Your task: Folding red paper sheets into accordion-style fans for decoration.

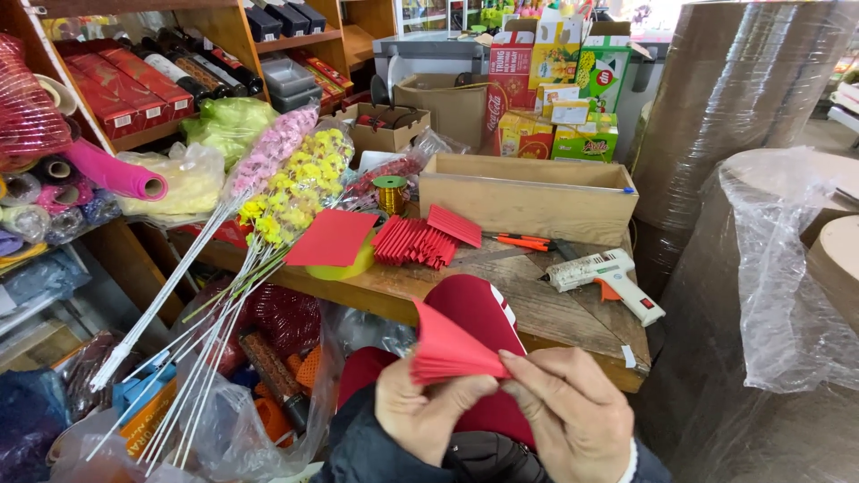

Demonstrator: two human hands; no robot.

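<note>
Here, a pleated red paper fan is held below the near edge of the desk, pinched by the left hand at its folded base and by the right hand at its lower right corner. More folded red paper pieces lie mid-desk, a white glue gun toward the right edge.

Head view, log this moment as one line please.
left hand: pinching pleated red paper | right hand: pinching same paper | worktable: glue gun, folded red paper stack
</note>
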